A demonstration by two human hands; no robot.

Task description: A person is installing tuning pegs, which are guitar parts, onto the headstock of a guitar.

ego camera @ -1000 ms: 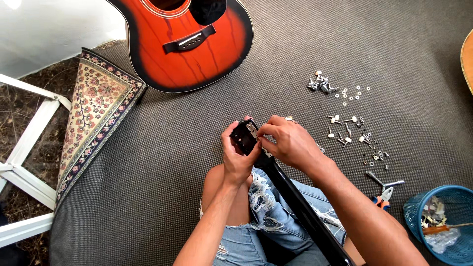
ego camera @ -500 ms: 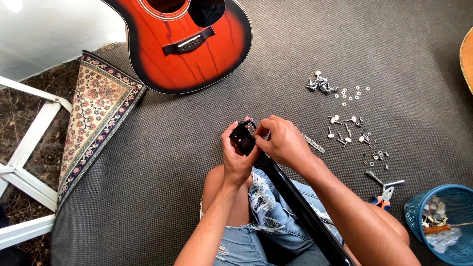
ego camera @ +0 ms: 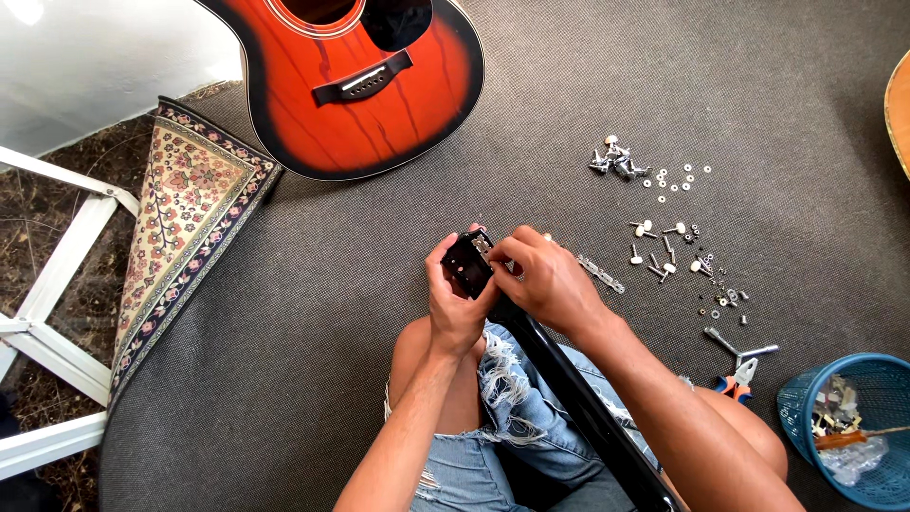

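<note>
A black guitar neck lies across my lap, its headstock raised over the grey carpet. My left hand grips the headstock from the left side. My right hand is closed over the headstock's right edge, fingertips pinching a small metal tuner part at its top. A metal tuner strip lies on the carpet just right of my right hand.
An orange-and-black acoustic guitar body lies ahead. Several tuner pegs, washers and screws are scattered to the right, with pliers and a wrench. A blue basket sits at lower right. A patterned rug and white frame are left.
My right hand has shifted slightly on the headstock, uncovering the metal strip on the carpet. The left hand keeps its grip.
</note>
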